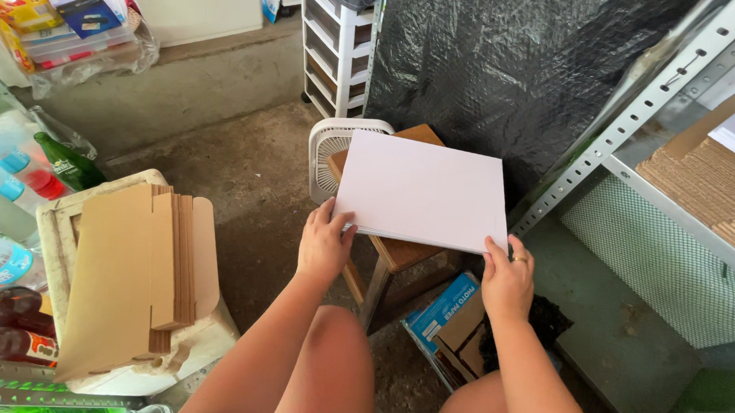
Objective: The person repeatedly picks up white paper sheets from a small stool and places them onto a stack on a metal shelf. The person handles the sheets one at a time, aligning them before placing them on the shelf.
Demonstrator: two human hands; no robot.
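A flat white board or stack of white sheets is held level over a small wooden stool. My left hand grips its near left corner, thumb on top. At the near right corner my right hand, with a ring on one finger, pinches the edge. My bare knees show below, at the bottom of the view.
A stack of flat brown cardboard blanks lies on a white foam box at left. Bottles stand at far left. A white fan sits behind the stool. A metal shelf with cardboard is at right; a blue box lies on the floor.
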